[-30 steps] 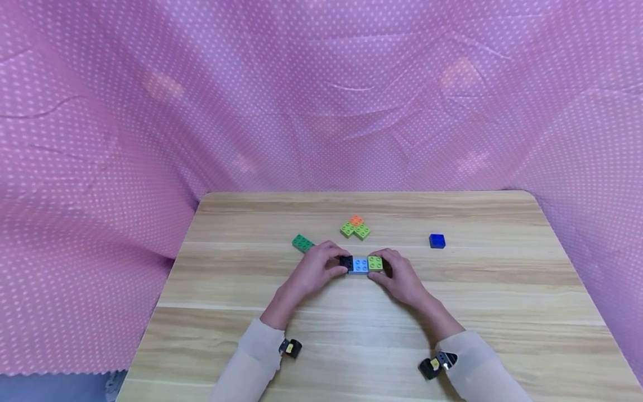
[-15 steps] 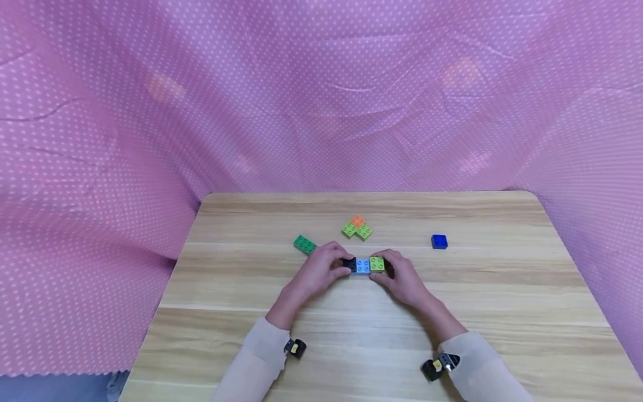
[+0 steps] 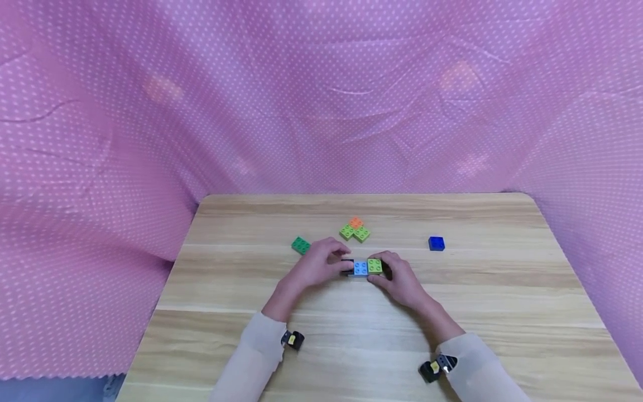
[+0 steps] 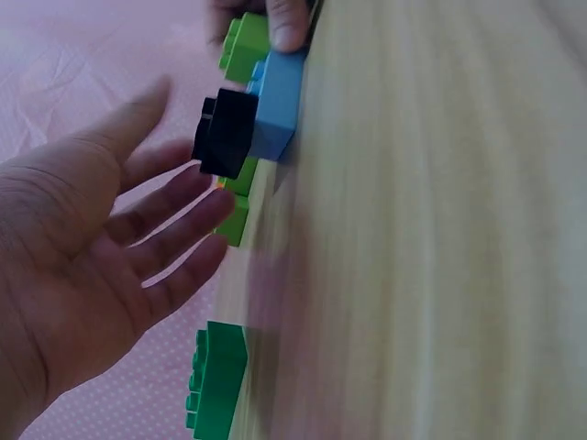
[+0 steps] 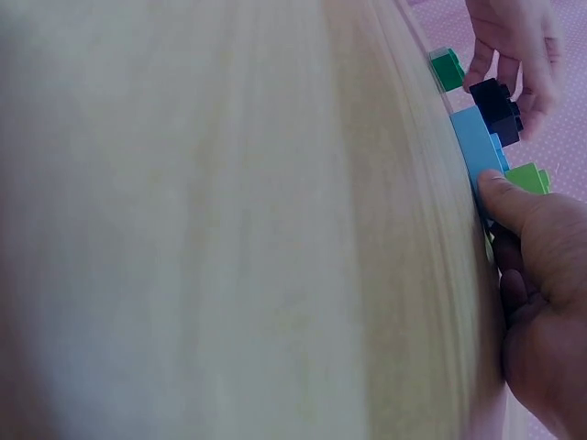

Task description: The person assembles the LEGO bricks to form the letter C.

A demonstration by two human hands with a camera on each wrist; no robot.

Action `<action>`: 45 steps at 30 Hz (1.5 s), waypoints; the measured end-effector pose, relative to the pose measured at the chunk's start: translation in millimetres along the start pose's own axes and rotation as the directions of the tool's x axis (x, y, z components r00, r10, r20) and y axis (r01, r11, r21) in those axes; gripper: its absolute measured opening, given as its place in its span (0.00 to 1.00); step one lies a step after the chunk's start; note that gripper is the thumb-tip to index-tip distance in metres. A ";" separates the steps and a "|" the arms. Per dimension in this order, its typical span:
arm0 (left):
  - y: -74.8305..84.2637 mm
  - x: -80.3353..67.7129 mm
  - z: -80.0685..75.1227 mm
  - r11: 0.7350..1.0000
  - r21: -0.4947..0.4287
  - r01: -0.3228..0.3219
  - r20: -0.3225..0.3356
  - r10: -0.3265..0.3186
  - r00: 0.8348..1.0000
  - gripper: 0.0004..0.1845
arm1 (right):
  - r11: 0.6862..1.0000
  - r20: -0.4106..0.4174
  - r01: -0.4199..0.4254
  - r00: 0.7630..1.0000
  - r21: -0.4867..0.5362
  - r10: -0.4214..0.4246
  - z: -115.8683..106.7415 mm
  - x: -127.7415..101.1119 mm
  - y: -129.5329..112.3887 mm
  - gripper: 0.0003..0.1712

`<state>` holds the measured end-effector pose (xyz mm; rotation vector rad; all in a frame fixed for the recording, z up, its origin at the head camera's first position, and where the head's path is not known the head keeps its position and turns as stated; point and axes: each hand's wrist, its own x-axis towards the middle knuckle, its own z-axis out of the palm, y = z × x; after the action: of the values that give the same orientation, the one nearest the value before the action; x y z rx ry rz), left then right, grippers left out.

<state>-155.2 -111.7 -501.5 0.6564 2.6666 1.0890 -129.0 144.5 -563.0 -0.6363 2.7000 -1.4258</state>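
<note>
1 bump from your loose-fingered left hand (image 4: 83,266) could skew the black brick (image 4: 231,133); right hand (image 5: 558,275)'s pinching the light-blue brick (image 4: 279,110).

Readable texts, brands, numbers, signs: none showing in any of the three views. Item one, left black wrist device (image 3: 298,341), head view: carrying a small yellow patch (image 3: 292,339) on its face; any print there is appearing too small and blurred to read. Item two, right black wrist device (image 3: 427,372), same view: bearing a second yellow patch (image 3: 435,367), its surface likewise showing too small for reading.
</note>
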 end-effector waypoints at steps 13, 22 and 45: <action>-12.1 43.8 -1.7 0.981 0.067 0.181 -0.207 -0.164 0.964 0.29 | 1.000 0.010 -0.025 1.000 0.015 0.025 -1.0 -0.4 -1.1 0.24; -18.6 58.7 5.6 0.960 0.109 0.257 -0.200 -0.232 0.952 0.27 | 0.999 0.011 -0.030 0.999 0.021 0.030 0.0 -0.9 -2.7 0.24; -7.9 9.8 -9.7 1.000 -0.024 0.008 -0.137 -0.012 0.991 0.22 | 1.000 -0.002 -0.011 1.000 -0.010 0.011 1.1 -3.5 -4.9 0.24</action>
<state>-169.7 -118.1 -500.3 0.5833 2.7634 1.2016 -123.9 142.4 -560.3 -0.6194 2.7093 -1.4120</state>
